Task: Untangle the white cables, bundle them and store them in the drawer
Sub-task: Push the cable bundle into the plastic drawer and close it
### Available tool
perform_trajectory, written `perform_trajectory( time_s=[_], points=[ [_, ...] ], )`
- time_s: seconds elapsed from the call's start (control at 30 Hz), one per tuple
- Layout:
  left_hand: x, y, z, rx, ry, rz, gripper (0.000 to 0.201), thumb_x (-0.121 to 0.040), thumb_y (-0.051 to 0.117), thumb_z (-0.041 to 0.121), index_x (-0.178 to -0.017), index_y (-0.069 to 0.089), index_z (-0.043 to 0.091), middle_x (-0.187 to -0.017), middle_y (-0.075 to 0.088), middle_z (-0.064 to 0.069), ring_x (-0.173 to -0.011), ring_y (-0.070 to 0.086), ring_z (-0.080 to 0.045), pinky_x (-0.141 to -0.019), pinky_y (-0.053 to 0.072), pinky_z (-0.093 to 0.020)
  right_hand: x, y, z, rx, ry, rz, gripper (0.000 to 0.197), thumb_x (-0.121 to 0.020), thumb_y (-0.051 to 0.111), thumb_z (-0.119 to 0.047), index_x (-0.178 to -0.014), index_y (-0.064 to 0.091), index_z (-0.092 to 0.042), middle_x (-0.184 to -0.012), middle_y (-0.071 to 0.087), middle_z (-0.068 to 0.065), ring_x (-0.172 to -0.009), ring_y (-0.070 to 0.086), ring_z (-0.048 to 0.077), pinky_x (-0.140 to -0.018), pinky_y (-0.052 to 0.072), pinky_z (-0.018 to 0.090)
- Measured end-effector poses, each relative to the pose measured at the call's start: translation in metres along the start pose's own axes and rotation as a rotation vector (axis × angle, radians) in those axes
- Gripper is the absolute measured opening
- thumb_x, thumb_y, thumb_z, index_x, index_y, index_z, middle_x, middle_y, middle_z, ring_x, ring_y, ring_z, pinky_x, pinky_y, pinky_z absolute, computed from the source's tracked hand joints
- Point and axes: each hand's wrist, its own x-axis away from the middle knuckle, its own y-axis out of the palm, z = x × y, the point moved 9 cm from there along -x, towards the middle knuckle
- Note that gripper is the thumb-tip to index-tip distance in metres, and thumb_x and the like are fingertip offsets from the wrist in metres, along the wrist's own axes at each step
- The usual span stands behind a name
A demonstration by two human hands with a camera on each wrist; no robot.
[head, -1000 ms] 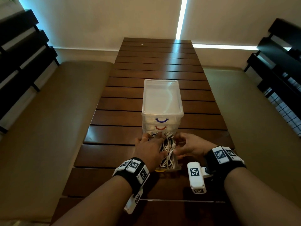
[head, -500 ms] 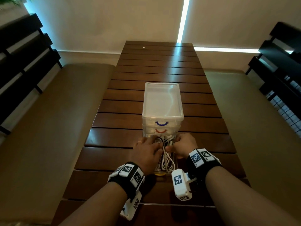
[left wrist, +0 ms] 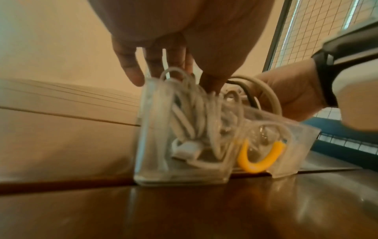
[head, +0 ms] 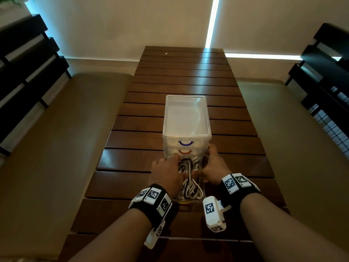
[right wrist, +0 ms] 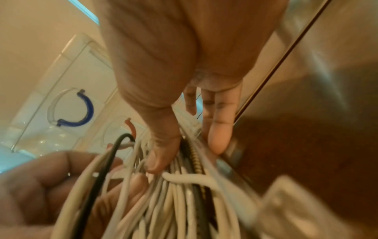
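A bundle of white cables lies in the pulled-out bottom drawer, the one with the yellow handle, of a clear drawer unit. My left hand is over the drawer's left side, fingers pointing straight down along its wall and thumb on the cables. My right hand straddles the right wall, its thumb pressing the cables and its fingers outside. A black cable loops among the white ones.
The drawer unit stands mid-table on a dark slatted wooden table. Its upper drawers, with a purple handle and an orange handle, are closed. Cushioned benches flank both sides.
Both hands have moved forward and lower, from holding the bundle above the drawer to pressing it down inside. The right hand has shifted to the drawer's right wall.
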Motion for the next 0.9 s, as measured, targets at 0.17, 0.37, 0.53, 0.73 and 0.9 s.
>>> perform_trajectory(
  time_s=[0.17,0.37,0.53,0.73,0.9],
  points=[
    [-0.002,0.01,0.004,-0.26,0.057,-0.101,0.037,-0.092,0.046,0.048,-0.122,0.052,0.027,-0.129,0.055,0.003,-0.125,0.038,-0.023,-0.1,0.028,-0.045,0.003,-0.001,-0.003,-0.224,0.084,-0.191,0.088,-0.069,0.084,-0.02,-0.136,0.03,-0.034,-0.13,0.052,-0.006,-0.104,0.064,0.026,-0.07,0.06,0.052],
    [-0.001,0.014,-0.014,-0.227,-0.009,-0.148,0.04,-0.093,0.035,0.057,-0.124,0.052,0.039,-0.126,0.043,-0.005,-0.122,0.03,-0.029,-0.098,0.029,-0.046,-0.002,0.001,-0.006,0.001,0.077,0.064,0.08,-0.057,0.093,-0.023,-0.111,0.034,-0.033,-0.102,0.064,-0.003,-0.088,0.066,0.021,-0.061,0.061,0.048],
    [-0.012,0.013,-0.031,0.178,-0.064,-0.178,0.026,-0.094,0.053,0.036,-0.11,0.07,0.025,-0.109,0.066,0.001,-0.107,0.058,-0.02,-0.093,0.047,-0.038,-0.003,-0.001,-0.004,0.003,0.103,0.091,0.076,-0.059,0.091,-0.014,-0.111,0.037,-0.028,-0.102,0.062,-0.002,-0.082,0.063,0.021,-0.053,0.06,0.047],
    [-0.019,0.002,-0.06,0.576,-0.3,0.066,0.043,-0.065,0.087,0.017,-0.096,0.057,0.02,-0.082,0.061,0.008,-0.074,0.059,-0.007,-0.065,0.048,-0.021,-0.006,-0.005,-0.006,0.049,0.092,0.141,0.077,-0.058,0.092,-0.018,-0.114,0.039,-0.028,-0.105,0.062,-0.003,-0.09,0.063,0.022,-0.061,0.061,0.048],
    [-0.03,0.019,-0.071,0.749,-0.29,-0.027,0.083,-0.056,0.091,0.016,-0.125,0.047,0.032,-0.114,0.064,0.008,-0.096,0.065,-0.009,-0.086,0.056,-0.036,-0.008,-0.007,-0.006,0.062,0.104,0.133,0.077,-0.057,0.092,-0.017,-0.114,0.041,-0.027,-0.101,0.062,-0.005,-0.09,0.063,0.022,-0.061,0.061,0.048]
  ],
)
